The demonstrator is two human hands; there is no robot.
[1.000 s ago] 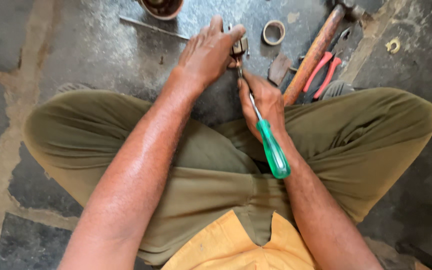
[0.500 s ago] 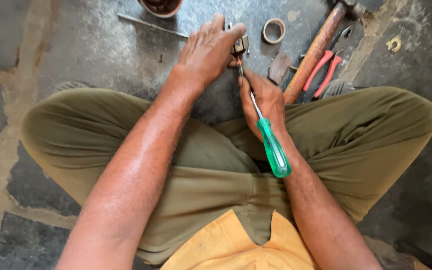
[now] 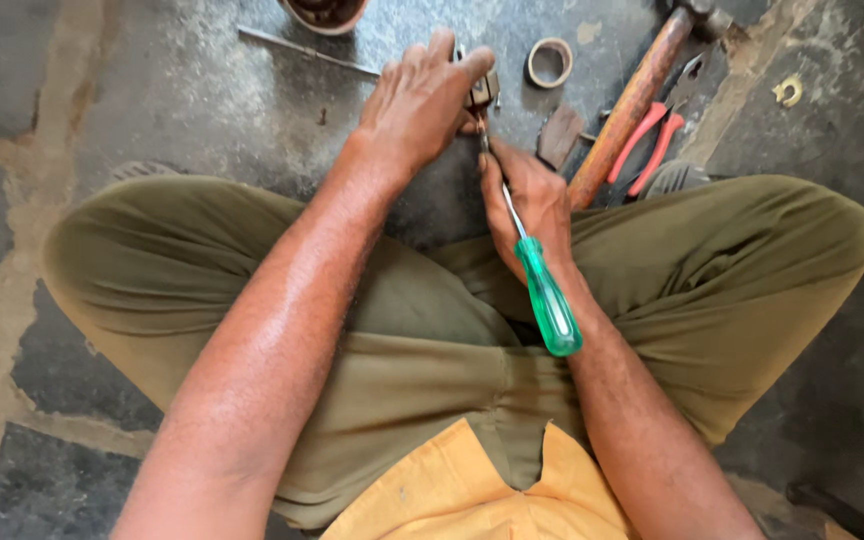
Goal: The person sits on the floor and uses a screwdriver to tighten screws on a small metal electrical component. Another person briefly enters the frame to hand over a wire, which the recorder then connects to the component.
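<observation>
We sit cross-legged on the dark stone floor [image 3: 152,110], and both our hands meet at the far middle of the view, just beyond our knees. Our left hand [image 3: 422,100] curls closed over a small metal part [image 3: 483,90], fingers pressed on top of it so that only its right edge shows. Our right hand [image 3: 527,200] is closed around the steel shaft of a green-handled screwdriver [image 3: 547,300], gripping it low on the blade, not by the handle.

The screwdriver's long axis runs from near-right to far-left: the translucent green handle lies back over our right wrist toward us, and the tip points away into the metal part, touching it just right of the left thumb. So the part lies straight ahead of the right hand along the shaft, and the left hand is already on it.

At the far edge, left of the hands, a round bowl [image 3: 324,12] is cut off by the frame; something dark lies in it, and we cannot tell what. A thin metal rod [image 3: 302,50] lies near it. To the right lie a small ring [image 3: 549,62], a wooden-handled hammer [image 3: 632,105] and red-handled pliers [image 3: 652,145].
</observation>
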